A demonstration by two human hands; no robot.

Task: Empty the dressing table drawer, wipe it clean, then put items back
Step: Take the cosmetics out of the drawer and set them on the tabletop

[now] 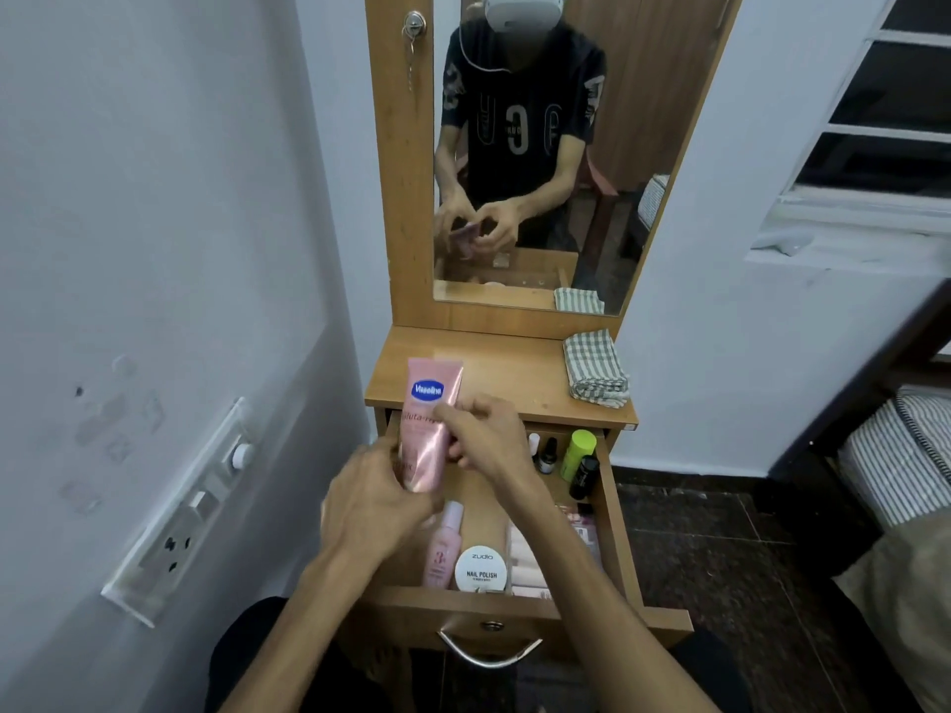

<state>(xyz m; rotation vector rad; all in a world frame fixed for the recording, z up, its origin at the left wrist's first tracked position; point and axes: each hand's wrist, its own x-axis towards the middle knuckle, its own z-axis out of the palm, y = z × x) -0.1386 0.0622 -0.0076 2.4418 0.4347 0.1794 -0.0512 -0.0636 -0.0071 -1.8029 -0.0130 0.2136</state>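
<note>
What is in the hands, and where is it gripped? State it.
A pink Vaseline tube, held in both hands above the open drawer. The left hand grips its lower end; the right hand's fingers clasp its middle.

Both hands hold a pink Vaseline tube (431,419) above the open drawer (615,512): the left hand (371,512) grips its lower end, the right hand (481,434) its middle. Inside lie a pink bottle (443,548), a Zudio nail polish remover tub (482,568) and a green bottle (577,453). A folded checked cloth (596,367) rests on the tabletop (514,373).
</note>
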